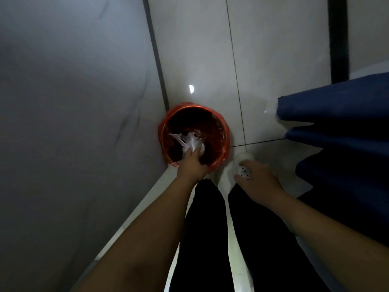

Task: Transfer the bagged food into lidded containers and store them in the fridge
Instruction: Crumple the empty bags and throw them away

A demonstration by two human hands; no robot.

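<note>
- Your left hand (192, 163) reaches down over the bin (194, 135), with its fingers curled round a crumpled clear plastic bag (190, 142).
- The bag sticks out past your fingertips, inside the bin's mouth, over its dark inside.
- You cannot tell from this view whether anything is left in the bag.
- The bin is round, with a red liner (223, 127) folded over its rim, and stands on the floor (202, 60) right against the grey panel (73, 102) on your left.
- Your right hand (256, 180) hangs apart from the bin, to its right, fingers spread and relaxed, holding nothing.
- It hovers above your white shoe (242, 165), which has small dark holes in its top.
- Your legs in black trousers (206, 228) stand between your two arms.
- The floor is pale glossy tile with thin dark joints, and a small bright glint shows just beyond the bin.
- Blue padded edges (336, 102) stack up on your right, well apart from the bin.
- The scene is dim, so fine detail is hard to read.
</note>
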